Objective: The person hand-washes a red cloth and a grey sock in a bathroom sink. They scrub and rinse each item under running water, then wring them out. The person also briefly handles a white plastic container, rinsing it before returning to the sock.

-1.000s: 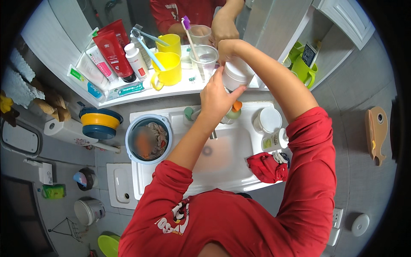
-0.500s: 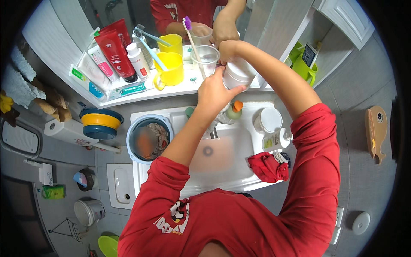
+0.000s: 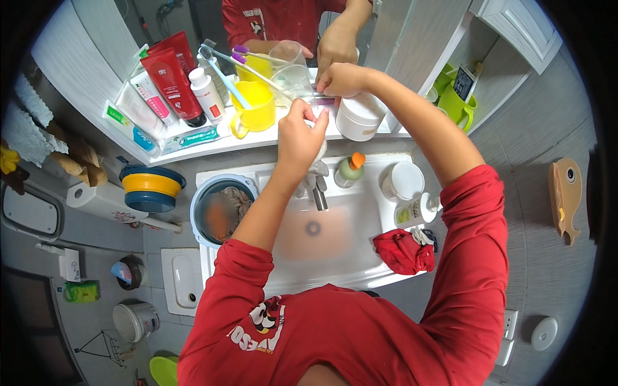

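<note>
My left hand (image 3: 300, 137) is over the shelf's front edge, its fingers curled and its thumb apart, beside a clear plastic cup (image 3: 293, 78). The cup is tilted, with a purple-headed toothbrush (image 3: 261, 72) leaning left out of it. What the left fingers hold is hidden. Farther right, my right hand (image 3: 345, 81) reaches down behind a white lidded jar (image 3: 360, 119), fingers bent together beside a narrow purplish thing (image 3: 324, 101); its grip is unclear. Left of the cup stands a yellow mug (image 3: 256, 109) with a blue toothbrush (image 3: 225, 77).
Tubes and bottles, including a red tube (image 3: 172, 83), line the shelf's left end. Below are a sink (image 3: 360, 248), faucet (image 3: 320, 193), green pump bottle (image 3: 349, 172), white tub (image 3: 405, 180), red cloth (image 3: 402, 249) and blue basin (image 3: 196, 206). A mirror backs the shelf.
My left hand has left the white jar and moved left to the clear cup. The cup and its toothbrush have tipped left. My right hand has shifted slightly, and the purplish thing shows now.
</note>
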`<action>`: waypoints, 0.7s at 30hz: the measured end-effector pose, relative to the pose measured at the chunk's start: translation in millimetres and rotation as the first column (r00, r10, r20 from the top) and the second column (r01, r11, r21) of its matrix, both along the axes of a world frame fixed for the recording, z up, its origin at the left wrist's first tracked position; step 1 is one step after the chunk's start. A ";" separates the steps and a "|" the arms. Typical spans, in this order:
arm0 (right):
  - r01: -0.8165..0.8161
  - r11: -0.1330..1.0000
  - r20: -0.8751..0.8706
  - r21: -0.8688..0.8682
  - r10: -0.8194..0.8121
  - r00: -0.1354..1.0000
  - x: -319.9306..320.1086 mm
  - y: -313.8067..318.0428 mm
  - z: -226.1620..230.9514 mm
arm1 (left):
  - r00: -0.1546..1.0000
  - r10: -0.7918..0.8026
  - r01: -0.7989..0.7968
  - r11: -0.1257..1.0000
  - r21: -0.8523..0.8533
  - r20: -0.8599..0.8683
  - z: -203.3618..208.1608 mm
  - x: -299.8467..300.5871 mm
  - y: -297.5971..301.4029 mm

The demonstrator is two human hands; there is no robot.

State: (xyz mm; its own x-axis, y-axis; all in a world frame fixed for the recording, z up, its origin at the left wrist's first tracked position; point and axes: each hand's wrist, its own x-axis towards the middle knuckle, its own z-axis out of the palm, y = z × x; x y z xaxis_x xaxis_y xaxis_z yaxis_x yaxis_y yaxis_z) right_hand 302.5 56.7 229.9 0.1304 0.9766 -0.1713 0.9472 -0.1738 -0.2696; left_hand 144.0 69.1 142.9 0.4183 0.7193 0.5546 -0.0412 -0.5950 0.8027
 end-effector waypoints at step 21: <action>0.273 0.954 -0.449 0.123 -0.192 0.873 -23.7 -4.1 26.9 | 0.939 0.264 -0.252 0.964 0.078 -0.221 12.8 -9.5 4.3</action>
State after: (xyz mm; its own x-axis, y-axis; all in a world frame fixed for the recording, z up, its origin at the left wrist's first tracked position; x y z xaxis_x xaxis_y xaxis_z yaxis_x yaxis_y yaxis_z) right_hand 278.7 52.6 256.8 0.3107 0.9462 -0.0902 0.6702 -0.2853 -0.6852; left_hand 134.5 73.4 155.7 0.3409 0.7942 0.5031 0.2991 -0.5990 0.7428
